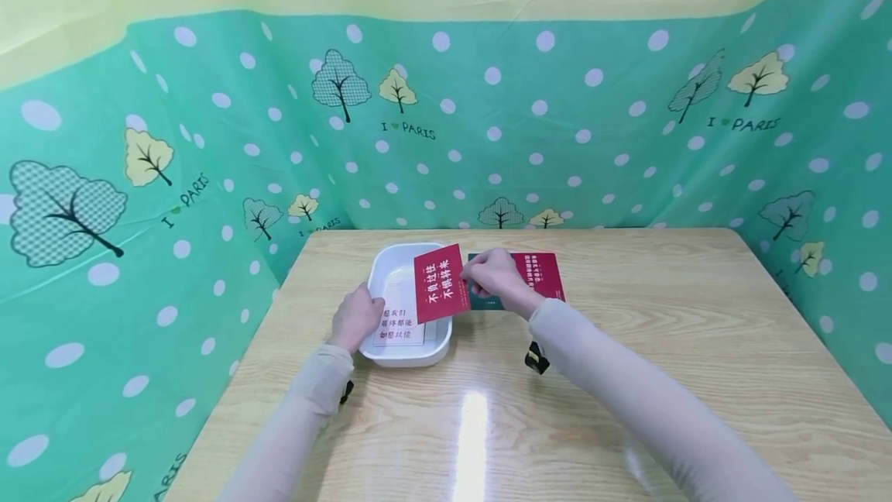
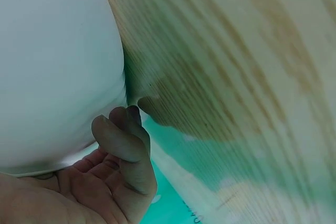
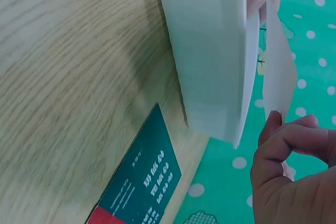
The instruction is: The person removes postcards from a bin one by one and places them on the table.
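Observation:
My left hand (image 1: 357, 318) grips the left side of a white plastic tub (image 1: 392, 260), thumb at the rim; in the left wrist view its fingers curl by the outer wall. My right hand (image 1: 500, 279) pinches the right edge of a red card (image 1: 432, 310) with white lettering. That card hangs tilted over the tub's right rim, and its pale back (image 3: 278, 72) shows in the right wrist view. Inside the tub lies a pale card (image 1: 400, 333) with dark lettering. Under my right hand, a dark green card (image 3: 149, 177) and another red card (image 1: 547, 273) lie on the table.
The wood-grain table (image 1: 662, 316) runs back to a green dotted curtain (image 1: 488, 153) with printed trees, which also closes off the left and right sides. Black straps (image 1: 536, 359) show at both wrists.

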The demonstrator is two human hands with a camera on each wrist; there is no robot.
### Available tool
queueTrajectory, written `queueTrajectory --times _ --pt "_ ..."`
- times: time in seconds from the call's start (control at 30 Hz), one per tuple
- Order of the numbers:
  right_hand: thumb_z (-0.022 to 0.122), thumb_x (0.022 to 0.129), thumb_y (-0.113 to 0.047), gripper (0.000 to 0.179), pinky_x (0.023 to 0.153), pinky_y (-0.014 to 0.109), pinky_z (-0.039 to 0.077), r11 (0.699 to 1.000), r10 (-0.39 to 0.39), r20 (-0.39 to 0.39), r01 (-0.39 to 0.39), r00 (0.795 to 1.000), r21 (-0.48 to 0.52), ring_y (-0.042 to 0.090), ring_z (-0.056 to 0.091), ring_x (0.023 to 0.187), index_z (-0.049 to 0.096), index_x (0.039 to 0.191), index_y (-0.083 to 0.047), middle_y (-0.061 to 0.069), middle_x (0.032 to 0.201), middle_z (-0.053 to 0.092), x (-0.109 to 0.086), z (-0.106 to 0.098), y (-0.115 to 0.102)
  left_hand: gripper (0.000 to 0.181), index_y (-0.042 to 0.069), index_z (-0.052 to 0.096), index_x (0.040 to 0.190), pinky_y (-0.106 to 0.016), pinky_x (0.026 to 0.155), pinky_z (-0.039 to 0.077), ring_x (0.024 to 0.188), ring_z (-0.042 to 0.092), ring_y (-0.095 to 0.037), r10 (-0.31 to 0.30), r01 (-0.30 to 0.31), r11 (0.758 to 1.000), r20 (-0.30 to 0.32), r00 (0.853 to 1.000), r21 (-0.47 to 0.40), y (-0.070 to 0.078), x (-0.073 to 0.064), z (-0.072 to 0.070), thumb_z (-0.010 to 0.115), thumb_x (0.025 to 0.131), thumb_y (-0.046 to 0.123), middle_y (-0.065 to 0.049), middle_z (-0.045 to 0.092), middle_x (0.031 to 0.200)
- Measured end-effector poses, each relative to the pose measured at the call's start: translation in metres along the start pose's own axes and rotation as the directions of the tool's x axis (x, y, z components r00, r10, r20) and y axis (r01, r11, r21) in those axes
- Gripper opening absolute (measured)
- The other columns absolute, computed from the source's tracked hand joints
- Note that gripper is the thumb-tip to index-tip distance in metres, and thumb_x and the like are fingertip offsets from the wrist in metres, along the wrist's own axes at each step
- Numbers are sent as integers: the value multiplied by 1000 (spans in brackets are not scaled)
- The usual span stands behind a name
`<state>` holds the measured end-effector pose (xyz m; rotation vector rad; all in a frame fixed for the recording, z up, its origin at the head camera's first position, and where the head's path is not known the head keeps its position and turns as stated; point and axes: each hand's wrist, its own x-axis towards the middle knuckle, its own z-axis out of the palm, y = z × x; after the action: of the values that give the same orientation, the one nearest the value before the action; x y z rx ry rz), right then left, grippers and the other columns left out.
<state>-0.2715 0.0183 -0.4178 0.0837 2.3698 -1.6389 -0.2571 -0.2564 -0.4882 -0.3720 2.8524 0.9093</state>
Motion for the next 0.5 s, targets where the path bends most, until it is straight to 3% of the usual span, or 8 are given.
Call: queueTrajectory --times 0.27,0.5 --pt "73 97 -13 18 76 42 60 1000 -11 -60 11 998 -1 23 64 69 76 110 0 22 100 72 -1 -19 7 57 -9 34 156 -49 90 59 102 68 -36 -2 2 1000 1 1000 4 1 2 -1 48 109 20 -29 63 127" --pt "73 97 -14 18 61 32 55 1000 -8 -96 6 995 -14 21 61 66 76 110 -1 16 80 68 -5 -38 19 57 -9 34 156 -48 89 59 100 67 -34 -19 19 1000 16 1000 3 0 0 -1 48 109 21 -29 63 126"
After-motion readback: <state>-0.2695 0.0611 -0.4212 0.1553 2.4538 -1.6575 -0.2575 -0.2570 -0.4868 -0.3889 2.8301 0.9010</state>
